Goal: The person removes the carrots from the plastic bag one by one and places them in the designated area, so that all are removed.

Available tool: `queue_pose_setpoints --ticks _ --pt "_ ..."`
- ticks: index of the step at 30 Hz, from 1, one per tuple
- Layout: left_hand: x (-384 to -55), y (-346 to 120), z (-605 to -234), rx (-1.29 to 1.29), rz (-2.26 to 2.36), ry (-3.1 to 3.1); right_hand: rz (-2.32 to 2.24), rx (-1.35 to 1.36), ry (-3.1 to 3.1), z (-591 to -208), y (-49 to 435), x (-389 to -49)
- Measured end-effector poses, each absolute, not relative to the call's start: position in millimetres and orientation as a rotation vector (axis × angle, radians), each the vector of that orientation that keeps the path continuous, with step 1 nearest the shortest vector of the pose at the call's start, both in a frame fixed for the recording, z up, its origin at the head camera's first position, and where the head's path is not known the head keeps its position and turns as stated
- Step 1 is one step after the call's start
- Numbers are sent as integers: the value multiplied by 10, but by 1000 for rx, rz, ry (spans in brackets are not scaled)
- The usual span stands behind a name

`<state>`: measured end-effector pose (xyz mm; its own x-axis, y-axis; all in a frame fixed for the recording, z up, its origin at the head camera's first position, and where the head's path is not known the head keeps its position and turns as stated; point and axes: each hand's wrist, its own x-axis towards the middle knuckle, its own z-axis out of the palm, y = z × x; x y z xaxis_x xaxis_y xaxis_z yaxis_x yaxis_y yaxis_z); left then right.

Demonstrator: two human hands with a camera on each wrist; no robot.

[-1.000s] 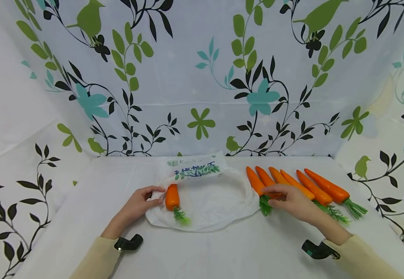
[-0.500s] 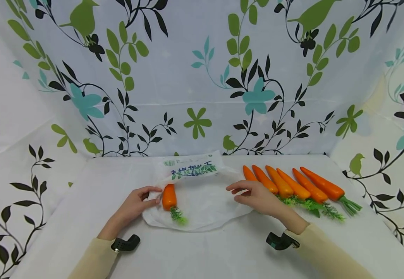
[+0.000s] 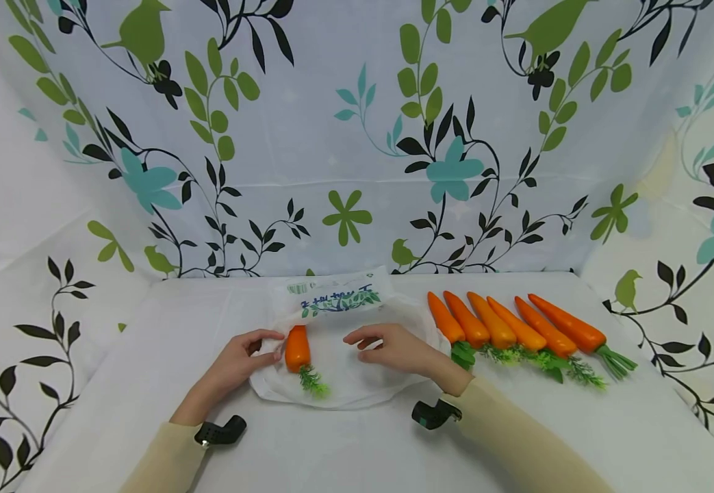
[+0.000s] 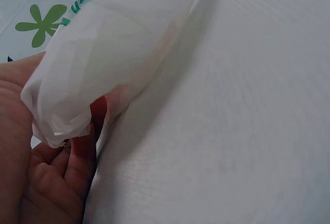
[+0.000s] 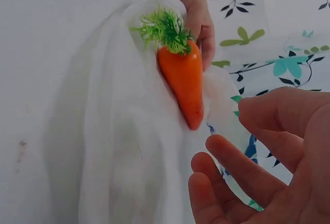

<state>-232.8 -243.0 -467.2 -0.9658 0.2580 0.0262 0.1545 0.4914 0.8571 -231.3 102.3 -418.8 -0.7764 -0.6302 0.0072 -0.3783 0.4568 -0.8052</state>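
Observation:
A white plastic bag [image 3: 357, 380] with blue lettering and a green tree print lies flat at the middle of the table. My left hand [image 3: 242, 359] pinches its left edge, where the thin film bunches between thumb and fingers [image 4: 82, 170]. Near that hand, an orange carrot [image 3: 298, 349] lies at the bag's mouth, leafy green top toward me and its tip end under the printed layer. My right hand [image 3: 396, 352] hovers over the bag, to the right of the carrot. Its fingers are loosely bent, and nothing is held in them [image 5: 232, 170].
Several more carrots [image 3: 482, 318] lie side by side in a slanting row right of the bag, green tops toward me. A patterned curtain [image 3: 357, 137] with leaves and birds hangs behind the white table [image 3: 357, 452].
My right hand has moved left from the row of carrots to over the bag, carrying nothing. The left hand keeps its hold on the bag's edge. The view has shifted slightly.

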Motion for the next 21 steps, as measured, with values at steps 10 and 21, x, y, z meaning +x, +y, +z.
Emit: queue_pose_setpoints --ticks 10,21 --pt "-2141 -2288 -4353 367 1482 2617 -1327 -776 2301 -4288 695 -2496" --pt "-2227 -2337 -4505 366 1500 2625 -1319 -721 2276 -4323 369 -2592"
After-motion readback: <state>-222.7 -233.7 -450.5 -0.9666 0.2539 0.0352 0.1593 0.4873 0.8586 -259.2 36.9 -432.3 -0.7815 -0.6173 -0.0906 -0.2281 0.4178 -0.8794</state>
